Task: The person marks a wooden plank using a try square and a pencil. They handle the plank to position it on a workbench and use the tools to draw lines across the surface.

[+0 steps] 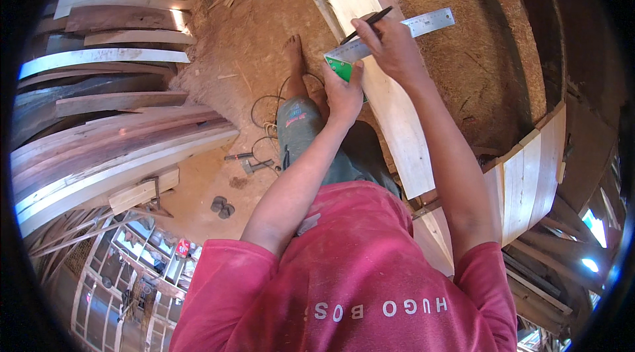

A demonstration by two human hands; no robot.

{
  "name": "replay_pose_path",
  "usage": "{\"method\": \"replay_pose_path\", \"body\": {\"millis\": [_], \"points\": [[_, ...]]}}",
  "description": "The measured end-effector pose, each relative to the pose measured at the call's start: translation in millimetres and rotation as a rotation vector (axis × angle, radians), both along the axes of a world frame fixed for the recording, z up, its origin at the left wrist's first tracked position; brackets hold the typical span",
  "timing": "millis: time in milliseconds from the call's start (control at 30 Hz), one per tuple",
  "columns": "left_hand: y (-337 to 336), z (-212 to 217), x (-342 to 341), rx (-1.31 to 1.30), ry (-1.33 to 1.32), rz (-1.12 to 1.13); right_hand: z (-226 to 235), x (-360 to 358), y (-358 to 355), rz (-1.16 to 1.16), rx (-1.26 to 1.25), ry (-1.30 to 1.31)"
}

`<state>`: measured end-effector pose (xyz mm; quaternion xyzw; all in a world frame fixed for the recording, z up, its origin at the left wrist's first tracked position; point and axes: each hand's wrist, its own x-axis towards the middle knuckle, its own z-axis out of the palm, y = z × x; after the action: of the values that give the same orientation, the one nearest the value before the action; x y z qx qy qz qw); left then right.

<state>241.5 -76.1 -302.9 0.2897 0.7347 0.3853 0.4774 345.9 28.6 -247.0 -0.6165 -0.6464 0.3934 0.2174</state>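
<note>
A long pale wooden board (398, 117) runs from the top of the view down past my right forearm. Across it lies a try square with a silver ruled blade (430, 22) and a green stock (339, 69). My left hand (345, 98) is closed around the stock at the board's left edge, its thumb pointing up. Over the blade, my right hand (397, 53) pinches a dark pen (374, 19), whose lower end is near the blade's edge by the stock. Any mark on the wood there is too small to make out.
Boards are stacked along the left (132, 18), with a thicker pile (126, 153) below. A hammer (256, 167) and a dark cable (254, 112) lie on the dusty floor beside my leg. More planks (529, 173) stand at the right. A slatted frame (126, 279) is at lower left.
</note>
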Motion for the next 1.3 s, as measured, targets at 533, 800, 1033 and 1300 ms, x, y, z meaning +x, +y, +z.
{"method": "replay_pose_path", "body": {"millis": [533, 800, 1033, 1300], "points": [[1.6, 3.6, 0.6, -0.027, -0.086, 0.012, -2.9, 23.8, 5.7, -0.274, 0.009, 0.19], [0.6, 1.4, 2.1, 0.018, -0.054, 0.011, -10.8, 29.0, -8.2, -0.469, -0.166, 0.566], [-0.2, -3.1, -1.8, -0.008, -0.121, -0.008, -8.9, 28.6, -20.8, -0.455, -0.064, 0.615], [-0.5, -1.9, 0.3, -0.004, -0.106, 0.003, -1.9, 24.8, -16.7, -0.433, -0.263, 0.501]]}}
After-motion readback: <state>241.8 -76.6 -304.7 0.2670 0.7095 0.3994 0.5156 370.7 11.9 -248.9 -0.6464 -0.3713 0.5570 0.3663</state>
